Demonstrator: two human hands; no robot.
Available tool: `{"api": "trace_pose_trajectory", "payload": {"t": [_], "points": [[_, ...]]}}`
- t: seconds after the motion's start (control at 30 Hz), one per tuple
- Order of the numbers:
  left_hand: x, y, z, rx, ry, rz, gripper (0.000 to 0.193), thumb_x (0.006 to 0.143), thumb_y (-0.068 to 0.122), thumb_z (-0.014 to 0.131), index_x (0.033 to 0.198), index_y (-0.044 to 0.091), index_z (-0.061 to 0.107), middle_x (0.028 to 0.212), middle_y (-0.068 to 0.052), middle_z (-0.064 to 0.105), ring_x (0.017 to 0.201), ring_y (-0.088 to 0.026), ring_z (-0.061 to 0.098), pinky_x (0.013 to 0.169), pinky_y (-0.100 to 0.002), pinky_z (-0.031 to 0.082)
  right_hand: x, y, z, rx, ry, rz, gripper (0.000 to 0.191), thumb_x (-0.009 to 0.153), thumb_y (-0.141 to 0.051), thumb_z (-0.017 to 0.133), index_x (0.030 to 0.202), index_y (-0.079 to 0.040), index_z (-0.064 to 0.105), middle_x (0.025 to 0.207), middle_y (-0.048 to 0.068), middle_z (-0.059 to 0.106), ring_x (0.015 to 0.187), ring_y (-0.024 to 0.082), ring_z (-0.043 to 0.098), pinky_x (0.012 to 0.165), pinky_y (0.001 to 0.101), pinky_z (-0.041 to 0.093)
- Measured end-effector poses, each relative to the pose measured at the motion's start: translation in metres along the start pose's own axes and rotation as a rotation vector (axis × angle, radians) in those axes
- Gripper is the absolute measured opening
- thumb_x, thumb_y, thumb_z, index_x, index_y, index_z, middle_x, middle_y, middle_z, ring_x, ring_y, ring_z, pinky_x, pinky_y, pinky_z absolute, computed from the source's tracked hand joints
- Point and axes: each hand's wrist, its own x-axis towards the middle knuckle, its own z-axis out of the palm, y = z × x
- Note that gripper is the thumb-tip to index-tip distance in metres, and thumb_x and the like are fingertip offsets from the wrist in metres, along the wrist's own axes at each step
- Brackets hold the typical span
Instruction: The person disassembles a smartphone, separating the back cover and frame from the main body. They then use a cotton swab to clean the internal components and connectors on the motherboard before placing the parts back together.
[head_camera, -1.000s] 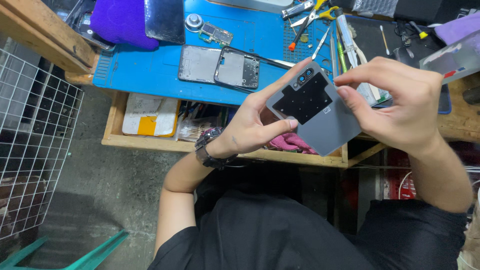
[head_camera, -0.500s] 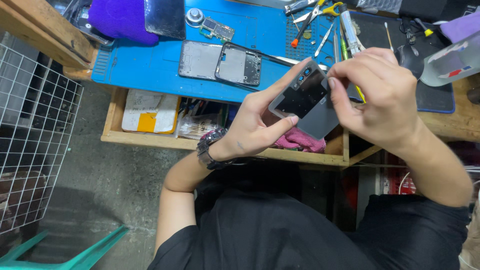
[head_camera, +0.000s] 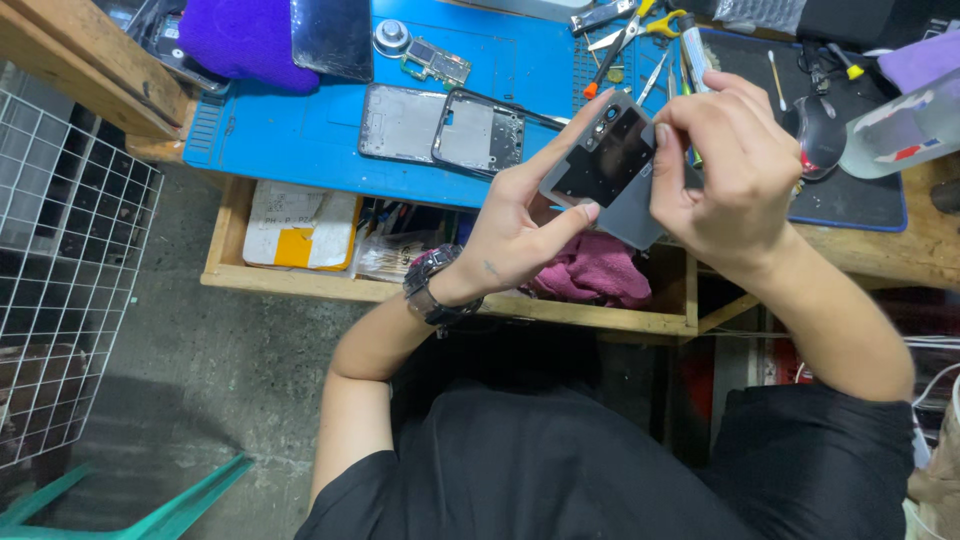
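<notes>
While both hands hold the grey phone back cover (head_camera: 612, 165) in the air just over the bench (head_camera: 300, 140) edge, the left hand (head_camera: 520, 235) fingers pinch its lower side and the right hand (head_camera: 725, 165) fingers clamp its far edge. A slipped grip could drop it into the open drawer (head_camera: 300, 275); uneven pressure may crack it.

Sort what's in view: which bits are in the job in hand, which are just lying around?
In hand:
left hand
right hand
grey phone back cover, held by both hands

Lying about:
two phone frames on the blue mat
small circuit board
scissors
purple cloth
pink rag in the drawer
computer mouse
</notes>
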Motion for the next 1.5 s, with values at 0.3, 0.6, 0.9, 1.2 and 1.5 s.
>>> {"api": "trace_pose_trajectory", "payload": {"t": [0.3,0.6,0.9,1.2,1.5], "points": [[0.0,0.001,-0.008,-0.017,-0.017,0.021,0.073,0.106,-0.006,0.061,0.166,0.008,0.023,0.163,-0.01,0.042,0.144,-0.013,0.044,0.128,-0.033,0.038,0.014,0.001,-0.004,0.227,0.029,0.148,0.01,0.097,0.002,0.077,0.102,0.005,0.069,0.094,0.016,0.069,0.089,0.029,0.071,0.094,0.0373,0.056],[0.01,0.031,-0.034,0.32,-0.217,0.031,0.074,0.107,0.008,0.066,0.165,0.01,0.019,0.155,-0.013,0.051,0.143,-0.024,0.054,0.126,-0.037,0.046,-0.129,0.104,0.009,0.683,0.357,0.689,0.012,0.106,-0.008,0.072,0.102,-0.001,0.064,0.087,0.007,0.062,0.073,0.014,0.057,0.068,0.0253,0.045],[0.016,0.035,-0.124,1.452,-0.172,-0.114,0.115,0.07,0.036,0.09,0.158,0.007,0.023,0.145,-0.023,0.052,0.138,-0.049,0.041,0.111,-0.051,0.038,-0.259,0.057,-0.029,0.479,0.443,0.849,0.014,0.108,-0.011,0.069,0.102,-0.002,0.06,0.086,0.0,0.052,0.075,0.007,0.044,0.07,0.0186,0.035],[0.036,0.009,-0.142,1.409,-0.354,0.071,0.099,0.067,0.044,0.09,0.149,0.011,0.046,0.13,-0.015,0.062,0.127,-0.034,0.057,0.117,-0.071,0.013,-0.23,0.002,0.021,1.078,0.466,0.935,0.015,0.116,-0.014,0.062,0.115,0.0,0.061,0.109,0.01,0.069,0.091,0.013,0.064,0.087,0.0257,0.051],[0.006,0.017,-0.072,0.799,0.024,0.001,0.093,0.08,0.041,0.088,0.155,0.009,0.044,0.125,-0.012,0.065,0.108,-0.028,0.068,0.097,-0.039,0.058,-0.187,0.004,0.029,1.488,0.739,1.122,0.049,0.109,-0.028,0.048,0.15,-0.002,0.052,0.139,0.019,0.063,0.12,0.029,0.066,0.097,0.0498,0.059]]}}
